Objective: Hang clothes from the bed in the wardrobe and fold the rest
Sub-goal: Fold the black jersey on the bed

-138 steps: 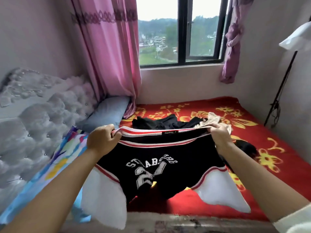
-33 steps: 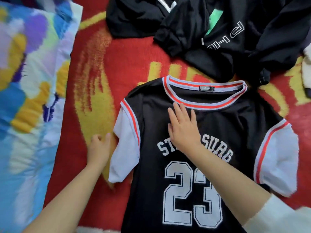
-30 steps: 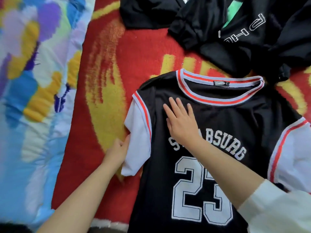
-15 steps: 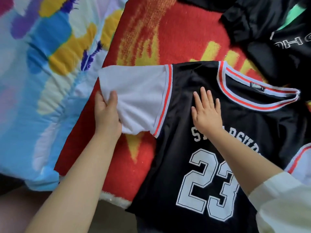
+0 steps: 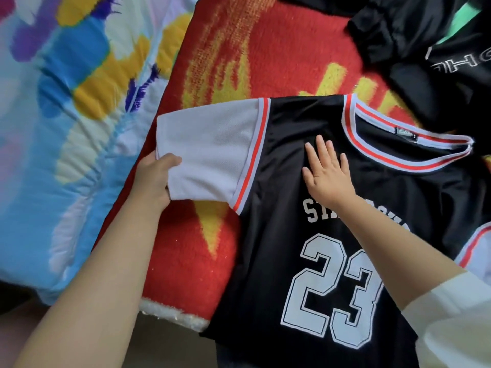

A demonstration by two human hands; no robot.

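A black jersey (image 5: 332, 261) with a white number 23 and a red-and-white striped collar lies front up on the red and yellow bed blanket (image 5: 233, 49). Its white left sleeve (image 5: 210, 152) is stretched out sideways. My left hand (image 5: 155, 179) pinches that sleeve's cuff edge, thumb on top. My right hand (image 5: 328, 171) lies flat with straight fingers on the jersey's chest, just below the collar. The other white sleeve (image 5: 475, 251) shows partly at the right edge.
A pile of black clothes (image 5: 430, 54) with white lettering lies at the top right. A colourful blue, yellow and purple quilt (image 5: 66, 115) covers the left side. The blanket's white front edge (image 5: 172, 312) is near; the jersey's hem hangs past it.
My left hand took hold of the crumpled left sleeve and pulled it out flat to the left. My right hand stayed pressed on the chest. The view shifted so the jersey sits further right.
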